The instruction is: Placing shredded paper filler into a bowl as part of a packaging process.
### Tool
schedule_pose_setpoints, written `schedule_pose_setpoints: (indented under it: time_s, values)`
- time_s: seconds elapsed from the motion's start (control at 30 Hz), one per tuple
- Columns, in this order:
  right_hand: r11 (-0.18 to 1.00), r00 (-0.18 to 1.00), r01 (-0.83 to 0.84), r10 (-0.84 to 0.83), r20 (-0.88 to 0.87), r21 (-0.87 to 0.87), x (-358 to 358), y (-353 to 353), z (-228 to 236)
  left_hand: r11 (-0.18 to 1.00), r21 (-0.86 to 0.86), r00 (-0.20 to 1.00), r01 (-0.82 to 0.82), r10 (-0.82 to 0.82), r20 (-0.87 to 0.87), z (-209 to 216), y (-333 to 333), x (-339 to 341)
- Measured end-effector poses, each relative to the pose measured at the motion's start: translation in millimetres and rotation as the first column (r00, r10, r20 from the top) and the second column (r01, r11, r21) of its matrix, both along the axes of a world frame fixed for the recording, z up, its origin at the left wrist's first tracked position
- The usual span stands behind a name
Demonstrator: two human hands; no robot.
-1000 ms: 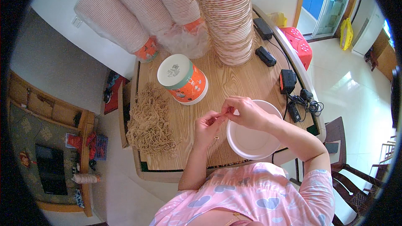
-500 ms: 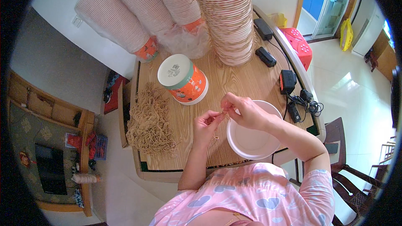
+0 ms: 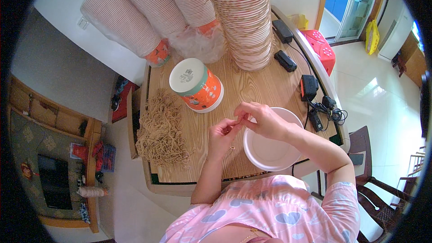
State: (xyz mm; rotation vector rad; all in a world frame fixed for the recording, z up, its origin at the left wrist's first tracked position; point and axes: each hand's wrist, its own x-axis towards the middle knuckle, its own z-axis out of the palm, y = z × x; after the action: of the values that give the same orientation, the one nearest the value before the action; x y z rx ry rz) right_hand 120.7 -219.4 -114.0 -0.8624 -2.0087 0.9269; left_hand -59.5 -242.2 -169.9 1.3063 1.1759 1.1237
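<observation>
My left hand (image 3: pixel 220 137) and my right hand (image 3: pixel 265 119) meet fingertip to fingertip over the left rim of a white paper bucket (image 3: pixel 270 154), which stands mouth up. Both are closed in a pinch around a thin tan string, mostly hidden by the fingers. A small loop of string (image 3: pixel 232 148) shows just below the left fingers. To the left lies a tangled heap of tan strings (image 3: pixel 162 130). Beyond my hands, an orange and green printed paper bucket (image 3: pixel 204 94) rests upside down, its pale base upward.
Tall stacks of nested paper buckets (image 3: pixel 245 22) line the table's far side, some in clear plastic (image 3: pixel 198 45). Along the right edge lie a black power adapter (image 3: pixel 282 31), a black and orange charger (image 3: pixel 309 87) and coiled cables (image 3: pixel 336 114). A red stool (image 3: pixel 318 47) stands beyond.
My right hand's fingers have curled and dropped slightly closer to the left fingertips. The buckets and the heap of strings have not moved.
</observation>
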Motion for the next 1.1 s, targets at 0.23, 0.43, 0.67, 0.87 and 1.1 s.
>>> schedule_pose_setpoints:
  time_s: [0.23,0.43,0.67,0.87,1.1]
  values:
    - [0.987,0.997,0.022,-0.032,0.066,0.157,-2.2,-0.8,-2.1,0.984,-0.173,0.972,0.031,0.011,0.236,11.0,-2.8,2.8]
    - [0.991,0.998,0.049,-0.055,0.041,0.122,-2.2,-3.2,0.9,0.981,-0.187,0.961,0.053,0.001,0.278,7.0,-0.5,-1.4]
    - [0.989,0.997,0.045,-0.052,0.051,0.138,-1.6,-1.7,-0.6,0.982,-0.179,0.961,0.055,-0.003,0.277,6.4,0.4,-0.6]
    - [0.990,0.998,0.041,-0.048,0.051,0.136,-2.0,-1.4,-2.9,0.979,-0.185,0.964,0.081,-0.030,0.263,2.1,2.6,-3.3]
    - [0.986,0.993,0.116,-0.119,0.021,0.117,-1.2,-0.8,-0.8,0.980,-0.196,0.980,0.038,0.002,0.198,2.9,3.4,-1.1]
